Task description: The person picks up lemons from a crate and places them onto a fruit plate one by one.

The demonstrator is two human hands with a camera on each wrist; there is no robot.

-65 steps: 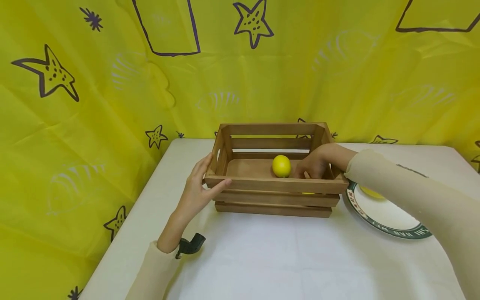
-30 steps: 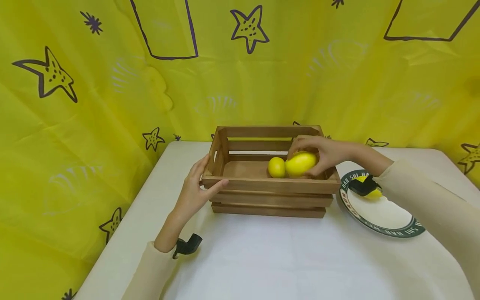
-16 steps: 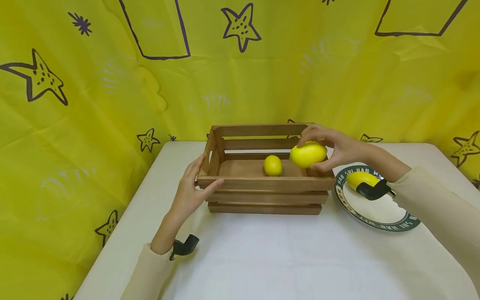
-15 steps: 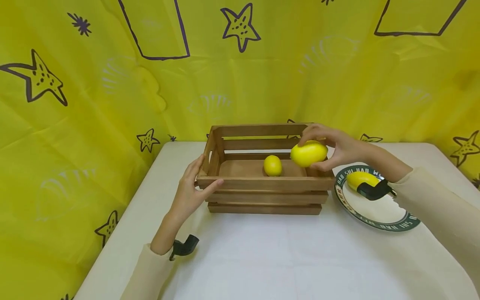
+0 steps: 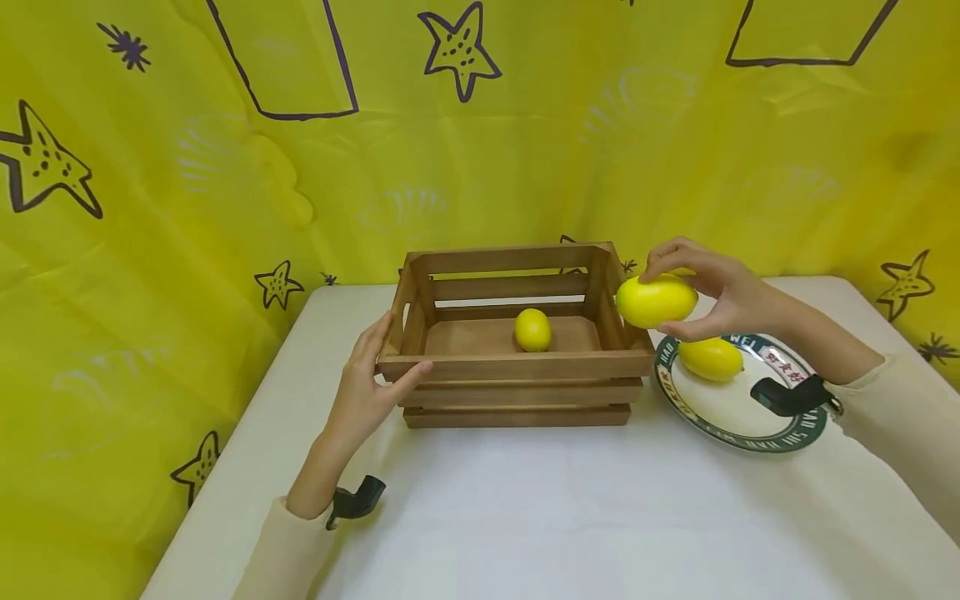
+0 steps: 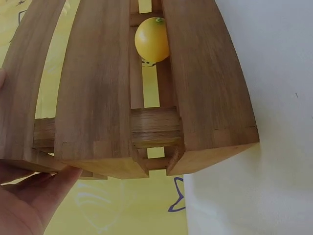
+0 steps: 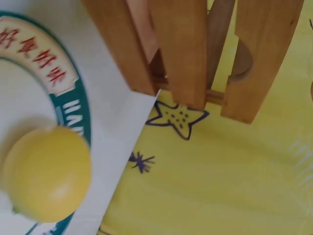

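Observation:
My left hand (image 5: 358, 404) grips the near left corner of a slatted wooden crate (image 5: 517, 367), thumb over the front rail, fingers at the end panel. The left wrist view shows the thumb at that corner and a yellow lemon (image 6: 150, 40) through the slats. This lemon (image 5: 532, 330) lies on the crate floor. Beyond the crate's right end, my right hand (image 5: 738, 296) pinches a second lemon (image 5: 656, 302) between thumb and fingers, raised above a plate. A third lemon (image 5: 712, 360) rests on the plate (image 5: 731, 410); the right wrist view shows a lemon (image 7: 49, 174) over the rim.
The green-rimmed plate stands close to the crate's right end on a white-covered table (image 5: 525, 500). A yellow patterned curtain (image 5: 517, 167) hangs behind and along the left side. Black camera mounts (image 5: 358, 498) are strapped to both wrists.
My right hand has lifted a lemon out of the crate and carried it rightward past the end panel toward the plate. The left hand keeps its hold on the crate corner.

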